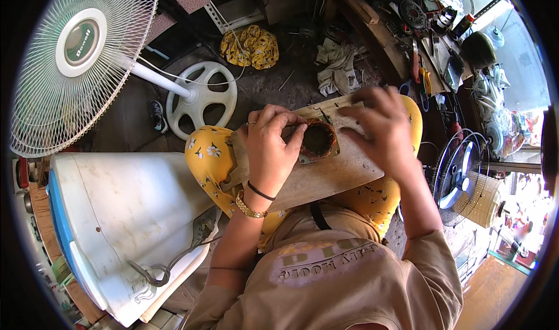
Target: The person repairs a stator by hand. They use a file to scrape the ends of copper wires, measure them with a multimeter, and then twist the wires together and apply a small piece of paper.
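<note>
A ring-shaped motor stator (319, 154) sits on a wooden board (352, 166) across yellow flowered pants (211, 151). The left hand (271, 146) pinches by its left edge; I cannot tell what it grips. The blurry right hand (382, 129) is spread out nearby.

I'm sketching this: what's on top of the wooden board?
A ring-shaped part with reddish windings, the left hand at its side. Whatever lies beneath them on the board is covered.

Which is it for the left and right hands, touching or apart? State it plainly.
Apart. The head view shows a plain gap: the wound ring is visible between the left hand and the blurred right hand.
</note>
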Available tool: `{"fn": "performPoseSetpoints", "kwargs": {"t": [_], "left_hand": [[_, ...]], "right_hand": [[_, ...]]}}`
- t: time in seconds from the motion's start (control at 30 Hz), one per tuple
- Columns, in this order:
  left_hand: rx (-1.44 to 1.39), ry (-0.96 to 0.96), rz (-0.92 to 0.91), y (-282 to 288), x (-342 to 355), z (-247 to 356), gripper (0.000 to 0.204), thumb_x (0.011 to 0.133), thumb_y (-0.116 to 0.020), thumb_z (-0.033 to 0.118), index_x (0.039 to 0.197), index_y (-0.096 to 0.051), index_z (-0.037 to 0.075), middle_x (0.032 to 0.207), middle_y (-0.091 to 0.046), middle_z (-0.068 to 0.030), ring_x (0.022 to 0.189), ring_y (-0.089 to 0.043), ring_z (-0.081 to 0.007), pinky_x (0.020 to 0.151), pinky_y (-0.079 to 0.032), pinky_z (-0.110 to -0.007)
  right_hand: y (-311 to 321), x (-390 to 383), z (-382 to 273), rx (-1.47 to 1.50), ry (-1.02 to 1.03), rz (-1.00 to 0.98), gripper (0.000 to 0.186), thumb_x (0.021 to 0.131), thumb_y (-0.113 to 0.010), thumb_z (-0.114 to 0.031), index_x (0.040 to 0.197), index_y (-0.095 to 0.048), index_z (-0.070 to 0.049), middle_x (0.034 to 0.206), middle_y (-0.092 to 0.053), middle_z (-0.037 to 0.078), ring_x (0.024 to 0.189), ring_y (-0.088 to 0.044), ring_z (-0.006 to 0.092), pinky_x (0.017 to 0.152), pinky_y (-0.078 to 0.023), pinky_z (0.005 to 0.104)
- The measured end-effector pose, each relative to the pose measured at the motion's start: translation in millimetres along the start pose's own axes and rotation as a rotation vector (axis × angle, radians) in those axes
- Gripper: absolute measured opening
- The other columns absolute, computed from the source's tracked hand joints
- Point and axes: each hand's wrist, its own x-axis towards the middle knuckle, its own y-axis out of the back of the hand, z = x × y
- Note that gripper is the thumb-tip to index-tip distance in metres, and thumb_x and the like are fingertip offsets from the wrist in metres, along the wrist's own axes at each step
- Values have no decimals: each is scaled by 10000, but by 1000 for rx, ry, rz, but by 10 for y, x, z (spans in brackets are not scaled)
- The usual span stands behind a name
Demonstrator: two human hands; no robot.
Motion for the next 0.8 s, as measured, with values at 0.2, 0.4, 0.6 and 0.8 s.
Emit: {"fn": "performPoseSetpoints", "kwargs": {"t": [0.2,0.4,0.6,0.8], "left_hand": [[114,-5,-27,34,36,-1,133,805,-787,217,882,-714,136,945,-654,39,960,-578,-227,859,-345,-429],[-251,53,-59,46,58,-123,193,879,-732,106,1053,-685,36,1005,-692,-63,924,-657,-190,855,-508,-339],[-469,182,-156,-36,-2,-262,169,897,-718,96,1037,-673,14,999,-683,-55,915,-654,-167,851,-519,-312],[-647,210,-156,-23,61,-227,99,897,-718,61,965,-679,1,995,-663,-57,946,-659,-160,865,-526,-297]], "right_hand": [[-363,129,-5,20,76,-62,236,717,-813,-148,945,-756,-157,1011,-616,13,932,-545,265,798,-441,392],[-551,49,41,173,-126,-68,162,784,-775,-125,943,-747,-124,1037,-611,52,965,-532,297,851,-437,432],[-681,-13,25,392,-337,-66,129,843,-746,-134,963,-734,-88,1024,-598,91,958,-518,318,868,-430,420],[-785,-53,43,460,-377,-42,136,848,-746,-148,964,-722,-81,990,-585,101,942,-510,317,863,-420,417]]}}
